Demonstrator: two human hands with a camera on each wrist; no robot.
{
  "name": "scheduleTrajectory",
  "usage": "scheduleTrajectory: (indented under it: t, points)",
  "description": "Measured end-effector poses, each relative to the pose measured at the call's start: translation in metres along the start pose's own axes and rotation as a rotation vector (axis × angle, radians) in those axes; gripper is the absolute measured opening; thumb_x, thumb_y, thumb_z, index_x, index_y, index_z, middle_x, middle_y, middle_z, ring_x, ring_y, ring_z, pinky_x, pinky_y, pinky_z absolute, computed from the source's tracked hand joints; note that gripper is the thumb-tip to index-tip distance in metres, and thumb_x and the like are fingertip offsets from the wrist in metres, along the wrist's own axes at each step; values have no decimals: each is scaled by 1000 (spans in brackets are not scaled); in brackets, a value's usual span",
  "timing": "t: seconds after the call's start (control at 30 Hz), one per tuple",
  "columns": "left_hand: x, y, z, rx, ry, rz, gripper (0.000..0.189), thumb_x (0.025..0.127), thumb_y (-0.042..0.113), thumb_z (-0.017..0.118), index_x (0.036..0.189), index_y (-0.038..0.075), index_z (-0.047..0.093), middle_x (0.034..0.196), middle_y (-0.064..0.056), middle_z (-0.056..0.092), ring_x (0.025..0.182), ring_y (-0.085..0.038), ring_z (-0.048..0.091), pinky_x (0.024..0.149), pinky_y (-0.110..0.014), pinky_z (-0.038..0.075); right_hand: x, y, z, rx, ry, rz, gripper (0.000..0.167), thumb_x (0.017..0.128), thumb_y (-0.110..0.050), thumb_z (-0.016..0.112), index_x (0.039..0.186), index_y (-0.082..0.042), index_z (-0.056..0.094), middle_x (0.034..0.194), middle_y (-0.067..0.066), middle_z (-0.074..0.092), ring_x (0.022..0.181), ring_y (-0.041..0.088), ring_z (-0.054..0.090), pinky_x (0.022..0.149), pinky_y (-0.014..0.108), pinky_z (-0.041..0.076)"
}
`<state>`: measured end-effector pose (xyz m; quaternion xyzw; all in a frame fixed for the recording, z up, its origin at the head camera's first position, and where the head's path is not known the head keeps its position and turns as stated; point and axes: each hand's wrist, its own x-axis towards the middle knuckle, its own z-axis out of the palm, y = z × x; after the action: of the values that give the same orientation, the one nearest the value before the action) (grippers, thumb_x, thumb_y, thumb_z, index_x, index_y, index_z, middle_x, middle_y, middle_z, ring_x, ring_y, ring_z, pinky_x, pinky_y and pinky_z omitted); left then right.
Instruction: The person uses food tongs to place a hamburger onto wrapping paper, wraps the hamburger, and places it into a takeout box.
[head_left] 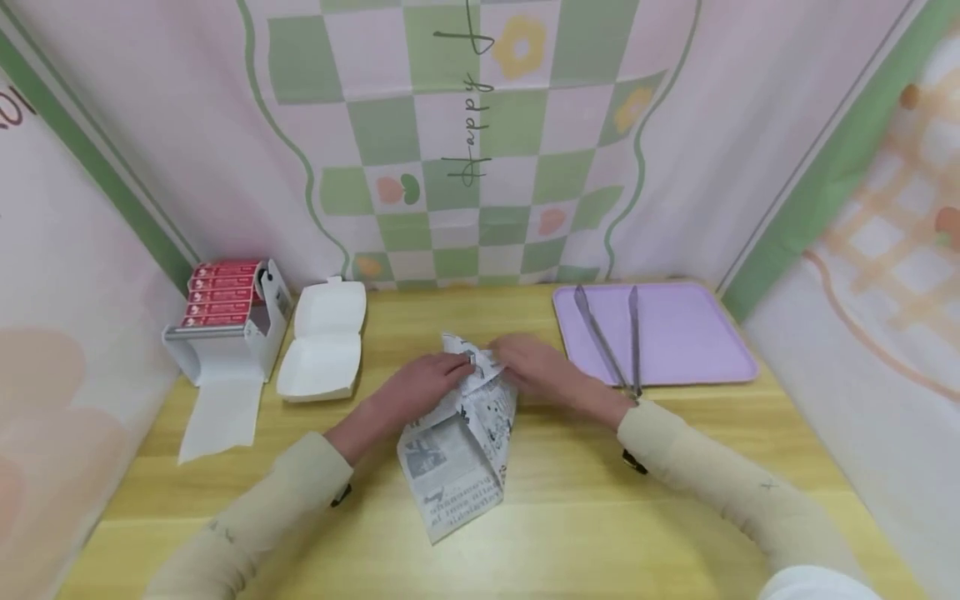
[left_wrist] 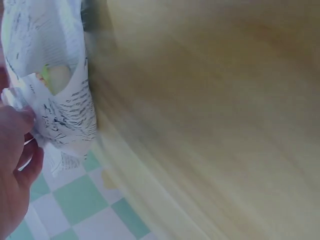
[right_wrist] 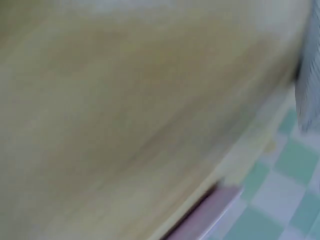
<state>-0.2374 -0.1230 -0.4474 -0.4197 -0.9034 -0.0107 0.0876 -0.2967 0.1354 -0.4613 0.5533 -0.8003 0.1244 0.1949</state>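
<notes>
A sheet of newsprint wrapping paper (head_left: 453, 479) is partly folded in the middle of the table, its printed flap spread towards the person. Inside its fold, the left wrist view shows pale food with a green edge (left_wrist: 59, 79); its kind is unclear. The left hand (head_left: 426, 385) pinches the paper's far left side between thumb and fingers. Across from it, the right hand (head_left: 538, 367) holds the far right side of the paper, its fingertips partly hidden in the folds. The right wrist view catches only an edge of the paper (right_wrist: 311, 85), without the hand.
An open white clamshell box (head_left: 322, 364) lies left of the paper. Further left stands a white dispenser (head_left: 258, 333) with red-printed rolls and a white strip hanging out. A purple tray (head_left: 693, 333) at the back right carries metal tongs (head_left: 602, 340). Curtains surround the table.
</notes>
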Motion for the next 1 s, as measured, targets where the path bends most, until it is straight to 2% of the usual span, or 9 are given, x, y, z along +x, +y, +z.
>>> scheduleTrajectory:
  t: [0.1,0.2,0.27,0.37,0.53,0.63,0.73,0.9,1.0]
  points:
    - [1,0,-1,61,6,30,48,98,3,57,144,14,51,141,-11,57,128,-28,57,106,-46,49,-6,11,-5,223,-59,306,36,84,-5,72,118,0,61,112,15,69,105,30,66,95,46,55]
    - [3,-1,-1,96,-26,29,52,99,4,56,147,21,48,140,-8,57,126,-27,56,102,-46,50,-6,21,-3,319,-154,442,29,89,-9,71,117,-4,64,104,11,73,95,24,70,85,39,59]
    - [5,-3,-2,85,-67,26,54,100,5,53,150,24,45,142,-8,54,129,-26,52,104,-46,48,-5,25,0,293,-210,420,22,94,-11,66,115,-6,67,100,9,74,89,21,71,79,36,59]
    - [6,-5,-1,38,-102,32,54,102,5,49,152,25,42,146,-9,48,135,-27,46,110,-46,44,-2,26,4,132,-234,299,15,96,-15,63,108,-9,70,94,5,75,80,18,70,72,35,58]
    - [4,-6,2,-61,-126,43,54,104,4,42,155,21,36,162,-9,33,149,-28,33,119,-45,35,-1,28,4,-232,-165,57,7,88,-4,64,87,-11,65,65,0,65,51,16,57,48,34,49]
    - [0,-5,4,-88,-146,33,55,105,4,40,157,19,31,164,-7,28,151,-26,29,118,-43,37,-5,29,5,-403,-151,-18,12,83,1,63,82,-9,59,55,-1,55,44,14,47,41,31,43]
    - [-1,-3,6,-66,-135,46,56,104,3,40,157,18,30,163,-8,30,150,-26,31,115,-44,41,-11,27,8,-455,-177,0,8,85,0,63,85,-7,60,56,0,55,44,13,45,40,28,40]
    - [1,-3,7,-5,-117,71,56,103,2,43,156,17,33,161,-10,34,148,-27,35,112,-43,44,-7,20,8,-406,-262,132,9,89,-3,62,97,-7,67,62,3,63,46,14,48,40,30,43]
    - [3,-4,7,14,-115,68,56,103,3,44,156,17,33,161,-10,35,148,-26,36,112,-42,45,-5,19,5,-421,-298,126,9,89,-2,62,94,-6,68,61,2,62,46,15,49,41,31,45]
